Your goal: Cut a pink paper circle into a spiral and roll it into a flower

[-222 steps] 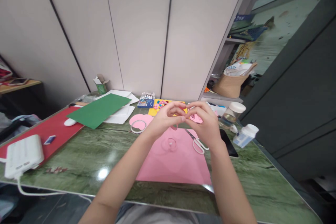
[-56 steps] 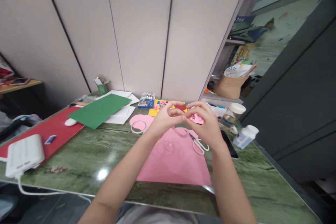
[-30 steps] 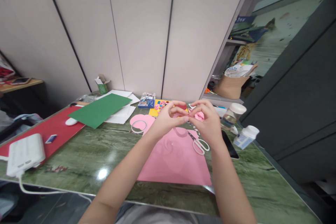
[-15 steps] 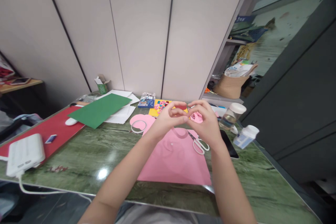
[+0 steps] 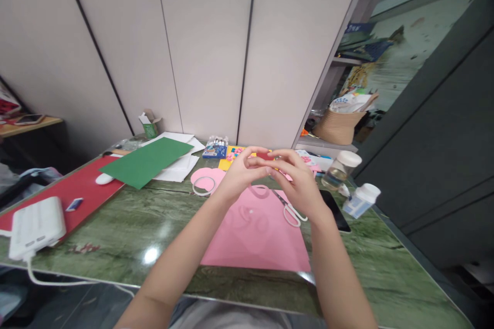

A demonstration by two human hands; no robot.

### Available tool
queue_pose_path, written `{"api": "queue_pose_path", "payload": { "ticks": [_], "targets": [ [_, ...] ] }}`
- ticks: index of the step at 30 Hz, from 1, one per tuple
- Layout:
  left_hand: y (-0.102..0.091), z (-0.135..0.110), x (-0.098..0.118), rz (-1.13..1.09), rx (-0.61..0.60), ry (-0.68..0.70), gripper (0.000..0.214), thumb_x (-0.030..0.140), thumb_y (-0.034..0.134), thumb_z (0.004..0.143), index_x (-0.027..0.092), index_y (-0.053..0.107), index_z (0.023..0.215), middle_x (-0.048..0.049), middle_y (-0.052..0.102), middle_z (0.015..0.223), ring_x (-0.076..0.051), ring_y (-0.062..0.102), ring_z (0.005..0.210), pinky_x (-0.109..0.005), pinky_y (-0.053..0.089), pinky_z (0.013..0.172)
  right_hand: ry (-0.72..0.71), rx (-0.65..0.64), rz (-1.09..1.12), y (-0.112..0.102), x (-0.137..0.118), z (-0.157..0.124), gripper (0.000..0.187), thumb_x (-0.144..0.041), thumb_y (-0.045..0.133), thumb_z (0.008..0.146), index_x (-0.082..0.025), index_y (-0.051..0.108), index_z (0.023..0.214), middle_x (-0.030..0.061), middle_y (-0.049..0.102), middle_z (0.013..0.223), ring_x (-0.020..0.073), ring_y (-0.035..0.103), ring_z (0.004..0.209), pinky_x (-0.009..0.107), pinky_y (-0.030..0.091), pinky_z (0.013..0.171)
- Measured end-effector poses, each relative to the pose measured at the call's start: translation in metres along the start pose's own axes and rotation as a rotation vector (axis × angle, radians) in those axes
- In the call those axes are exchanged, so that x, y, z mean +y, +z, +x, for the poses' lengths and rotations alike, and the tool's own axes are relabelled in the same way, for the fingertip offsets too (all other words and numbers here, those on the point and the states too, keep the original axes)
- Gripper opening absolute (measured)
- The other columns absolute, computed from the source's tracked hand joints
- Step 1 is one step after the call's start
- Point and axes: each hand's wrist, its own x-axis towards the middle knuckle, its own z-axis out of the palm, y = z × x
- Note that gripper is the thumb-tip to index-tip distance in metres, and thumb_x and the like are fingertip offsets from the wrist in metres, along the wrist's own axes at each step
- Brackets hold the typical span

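Note:
Both hands are raised above the far end of a pink sheet (image 5: 254, 241), fingertips meeting. My left hand (image 5: 241, 175) is curled, thumb and fingers closing on a spot against the other hand. My right hand (image 5: 299, 182) reaches over from the right, its fingers bent onto the left fingertips. Whatever lies between them is too small or hidden to make out. White-handled scissors (image 5: 292, 215) rest on the sheet, just below the right hand. Left of the hands are a rounded pink paper cutout (image 5: 218, 177) and a pale ring (image 5: 195, 185). Behind them, a yellow sheet (image 5: 223, 165) carries small colourful pieces (image 5: 232, 154).
A green sheet (image 5: 148, 162) overlaps white papers (image 5: 177, 169) and a red sheet (image 5: 96, 190) at left. A white power bank (image 5: 37, 227) has a cable. At right lie a black phone (image 5: 335, 212), a clear jar (image 5: 335, 177) and a white bottle (image 5: 360, 201). Cabinet doors (image 5: 208, 51) stand behind.
The right hand has turned and shifted, its fingers now overlapping the left fingertips more. The left hand has moved slightly left. A patterned white paper behind the right hand shows more.

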Motion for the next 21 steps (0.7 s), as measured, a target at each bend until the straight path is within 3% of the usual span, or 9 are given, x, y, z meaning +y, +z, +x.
{"api": "queue_pose_path", "payload": {
  "ticks": [9, 14, 21],
  "targets": [
    [0.004, -0.0006, 0.0, 0.07, 0.011, 0.007, 0.044, 0.031, 0.072, 0.065, 0.019, 0.051, 0.102, -0.0029, 0.064, 0.085, -0.013, 0.058, 0.078, -0.017, 0.035, 0.051, 0.062, 0.221, 0.01, 0.0041, 0.0029, 0.0007, 0.008, -0.019, 0.061, 0.079, -0.025, 0.067, 0.08, 0.0039, 0.057, 0.097, 0.018, 0.058, 0.09, 0.036, 0.049, 0.079],
    [0.0048, -0.0017, 0.0011, 0.071, -0.018, -0.022, 0.043, 0.03, 0.072, 0.065, 0.019, 0.052, 0.101, -0.0008, 0.062, 0.079, -0.012, 0.057, 0.073, -0.018, 0.037, 0.054, 0.077, 0.23, 0.011, 0.0009, 0.0009, 0.002, 0.011, -0.019, 0.065, 0.074, -0.022, 0.058, 0.066, 0.0034, 0.056, 0.092, 0.0181, 0.057, 0.086, 0.036, 0.048, 0.077],
    [0.005, -0.0012, 0.0004, 0.051, -0.075, -0.031, 0.041, 0.026, 0.073, 0.064, 0.019, 0.053, 0.099, 0.0009, 0.06, 0.074, -0.011, 0.057, 0.071, -0.02, 0.042, 0.058, 0.089, 0.152, 0.027, 0.0005, 0.0012, 0.0015, 0.013, -0.014, 0.064, 0.071, -0.022, 0.054, 0.066, 0.0034, 0.054, 0.092, 0.0198, 0.056, 0.091, 0.037, 0.047, 0.08]
  ]
}}
